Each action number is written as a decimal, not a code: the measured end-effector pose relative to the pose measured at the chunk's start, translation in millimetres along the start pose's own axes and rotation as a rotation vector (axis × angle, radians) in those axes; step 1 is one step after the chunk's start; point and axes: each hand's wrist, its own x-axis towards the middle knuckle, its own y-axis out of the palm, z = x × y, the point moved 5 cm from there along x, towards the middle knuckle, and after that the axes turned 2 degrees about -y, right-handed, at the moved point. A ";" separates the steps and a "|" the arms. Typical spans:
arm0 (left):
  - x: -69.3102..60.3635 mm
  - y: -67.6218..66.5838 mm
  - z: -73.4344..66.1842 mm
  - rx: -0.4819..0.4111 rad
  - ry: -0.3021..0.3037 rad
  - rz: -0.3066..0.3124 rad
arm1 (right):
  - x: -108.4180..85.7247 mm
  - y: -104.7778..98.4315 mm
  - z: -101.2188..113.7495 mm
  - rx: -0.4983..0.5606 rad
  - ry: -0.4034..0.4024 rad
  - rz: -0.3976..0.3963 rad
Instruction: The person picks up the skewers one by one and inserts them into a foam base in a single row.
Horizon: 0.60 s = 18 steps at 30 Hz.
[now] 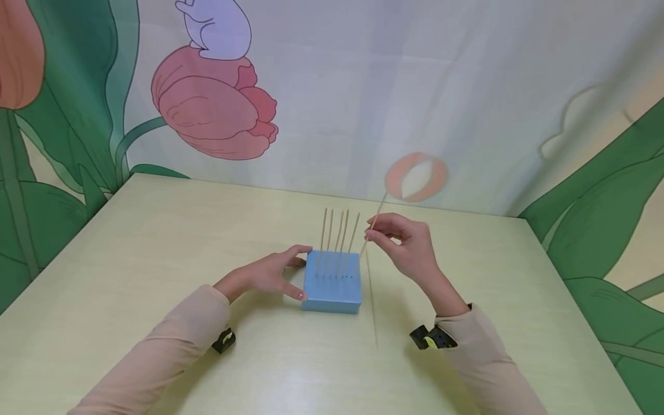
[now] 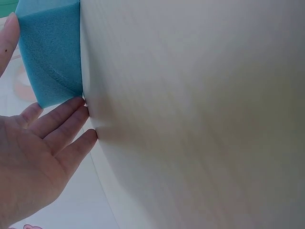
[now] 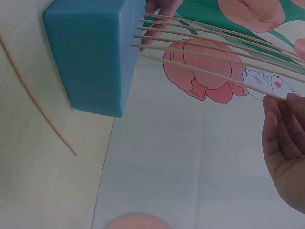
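Observation:
A blue foam block [image 1: 332, 294] sits on the table with several thin wooden sticks [image 1: 332, 236] standing in a row in its top. My left hand [image 1: 270, 272] holds the block from its left side, thumb at the near corner and a finger at the far corner. The left wrist view shows the thumb and fingers spanning one face of the block [image 2: 52, 55]. Between thumb and fingers, my right hand [image 1: 407, 242] pinches another wooden stick [image 1: 380, 208]. Its lower end is near the block's right far edge; whether it touches the block I cannot tell.
One more loose stick [image 1: 372, 305] lies on the pale table [image 1: 155, 259], just right of the block. Behind the table hangs a curtain [image 1: 332, 115] printed with flowers and a white animal. Small dark wrist devices [image 1: 433, 338] show at both sleeves.

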 end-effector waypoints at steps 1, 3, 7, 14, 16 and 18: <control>0.1 0.3 0.0 -0.001 -0.002 0.001 | -0.1 0.8 0.0 -0.002 -0.007 -0.002; 0.3 0.9 0.3 0.002 -0.007 0.000 | -0.5 2.5 -0.5 -0.001 -0.015 -0.006; 0.5 0.1 -0.5 0.005 -0.010 -0.004 | -0.2 5.7 -1.2 -0.002 -0.031 -0.004; -0.3 0.1 -3.4 0.003 0.013 0.001 | -1.5 7.9 -1.0 -0.024 -0.071 -0.008; -0.7 -0.1 -3.3 0.004 0.011 0.000 | -1.0 8.5 0.0 -0.028 -0.077 -0.005; -0.9 -0.3 -2.7 0.005 0.008 -0.003 | -0.4 9.2 1.1 -0.030 -0.082 -0.001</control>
